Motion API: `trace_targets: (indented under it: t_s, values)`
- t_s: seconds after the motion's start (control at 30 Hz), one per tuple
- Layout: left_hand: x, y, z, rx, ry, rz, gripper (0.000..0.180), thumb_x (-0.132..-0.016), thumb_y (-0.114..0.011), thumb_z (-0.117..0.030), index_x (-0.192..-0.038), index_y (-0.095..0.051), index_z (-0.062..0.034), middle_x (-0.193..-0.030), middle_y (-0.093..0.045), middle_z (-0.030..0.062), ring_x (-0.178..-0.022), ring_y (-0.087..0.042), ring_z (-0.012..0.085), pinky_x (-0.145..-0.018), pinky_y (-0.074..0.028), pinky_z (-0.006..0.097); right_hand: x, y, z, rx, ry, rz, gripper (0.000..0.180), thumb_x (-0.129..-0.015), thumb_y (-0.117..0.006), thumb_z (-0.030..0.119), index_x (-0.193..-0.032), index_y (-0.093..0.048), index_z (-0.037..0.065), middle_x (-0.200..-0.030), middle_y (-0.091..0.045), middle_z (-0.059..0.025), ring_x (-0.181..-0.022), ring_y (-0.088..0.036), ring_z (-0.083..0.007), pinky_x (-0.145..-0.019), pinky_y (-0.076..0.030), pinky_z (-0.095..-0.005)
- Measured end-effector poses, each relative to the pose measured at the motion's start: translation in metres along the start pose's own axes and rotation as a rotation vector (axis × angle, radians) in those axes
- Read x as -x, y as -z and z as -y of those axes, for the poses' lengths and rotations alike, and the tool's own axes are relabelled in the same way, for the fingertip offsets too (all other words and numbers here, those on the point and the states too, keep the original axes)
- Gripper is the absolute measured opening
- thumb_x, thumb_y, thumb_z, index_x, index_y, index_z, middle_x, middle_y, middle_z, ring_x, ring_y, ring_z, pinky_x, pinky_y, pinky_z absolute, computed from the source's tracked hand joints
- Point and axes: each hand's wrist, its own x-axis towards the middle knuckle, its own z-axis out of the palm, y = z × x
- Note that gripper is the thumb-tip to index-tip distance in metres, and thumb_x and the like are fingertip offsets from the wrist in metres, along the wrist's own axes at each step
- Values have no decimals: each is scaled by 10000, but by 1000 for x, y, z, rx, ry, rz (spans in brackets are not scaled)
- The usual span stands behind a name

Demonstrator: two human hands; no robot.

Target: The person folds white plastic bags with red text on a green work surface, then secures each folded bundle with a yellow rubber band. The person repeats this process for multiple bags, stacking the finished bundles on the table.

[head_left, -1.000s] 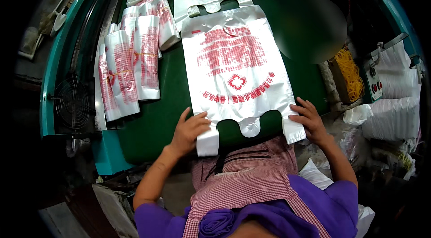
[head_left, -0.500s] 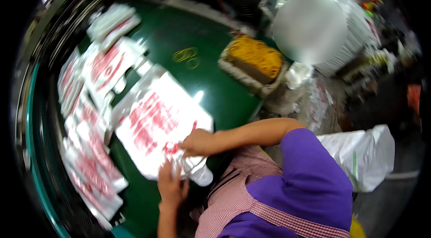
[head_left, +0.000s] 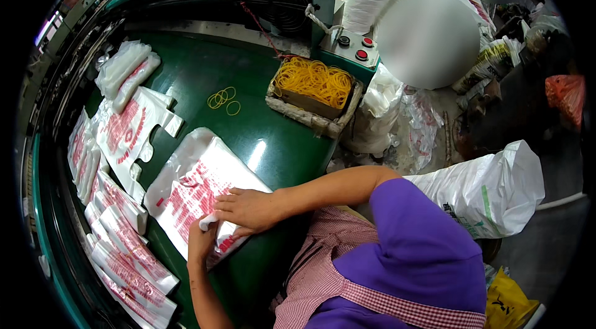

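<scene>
My left hand [head_left: 200, 243] pinches the near handle end of a flat stack of white plastic carrier bags with red print [head_left: 197, 195], thumb and fingers closed on it. My right hand [head_left: 248, 210] lies flat across the same end, fingers spread and pressing down, so both hands sit together there, nearly touching. The stack rests on the green tabletop [head_left: 261, 143], its long axis running from my hands up and away to the left, handles toward me, closed bottom pointing to the far left. Its near right corner comes close to the tabletop's near edge; bare green surface lies open beyond and to the right of it.

To the left, a second stack of the same printed bags [head_left: 127, 136] lies flat, handles toward me, and folded bundles of bags [head_left: 124, 248] overlap along the left rim; I cannot count them surely. Farther off, a few loose yellow rubber bands [head_left: 222, 99] lie on the tabletop. Just right of them stands one worn cardboard box full of yellow rubber bands [head_left: 313, 90], at the tabletop's right edge.
</scene>
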Motion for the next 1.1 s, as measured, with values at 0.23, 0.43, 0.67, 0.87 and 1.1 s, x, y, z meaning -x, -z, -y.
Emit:
trace_targets:
  t_s: [0.23, 0.43, 0.67, 0.87, 1.1]
  values:
    - [75, -36, -17, -664, -671, -404, 450, -735, -667, -89, -1167, -548, -37, -1176, -557, 175, -1094, -533, 352, -949, -418, 415, 12, -26, -17, 9, -41, -105, 745, -818, -640, 418, -1327, -393, -67, -1451, -309, -242, -1381, -233, -376, -1123, -212, -464]
    - [31, -35, -11, -603, -515, -420, 443, -639, -635, -25, -1078, -568, -26, -1077, -586, 152, -969, -566, 340, -824, -470, 401, 53, -25, 48, -792, 13, -283, 594, -865, -651, 241, -1330, -397, -29, -1315, -469, -246, -1203, -491, -375, -1017, -397, -380]
    - [58, 1, 8, -94, -435, -74, 289, -668, -642, 26, -944, -644, -58, -1089, -590, 127, -1067, -549, 332, -911, -439, 408, 29, -9, -32, -2123, -229, -462, 570, -907, -625, 261, -1373, -340, 97, -1262, -535, -107, -1160, -533, -209, -1009, -427, -413]
    - [85, 2, 28, -344, -503, 59, 334, -647, -732, -190, -979, -718, -163, -1405, -412, 152, -1309, -321, 413, -1105, -216, 507, 49, -2, -23, -708, 73, -22, 799, -683, -476, -151, -1428, -345, 107, -1470, -340, -175, -1361, -327, -301, -1129, -247, -393]
    - [90, 20, -8, -746, -687, -219, 255, -570, -674, -114, -819, -624, -98, -880, -587, 86, -846, -558, 278, -717, -455, 386, 12, 22, -45, 192, 449, 300, 440, -913, -393, 159, -1340, -471, 225, -1514, -288, -67, -1396, -269, -263, -1140, -227, -447]
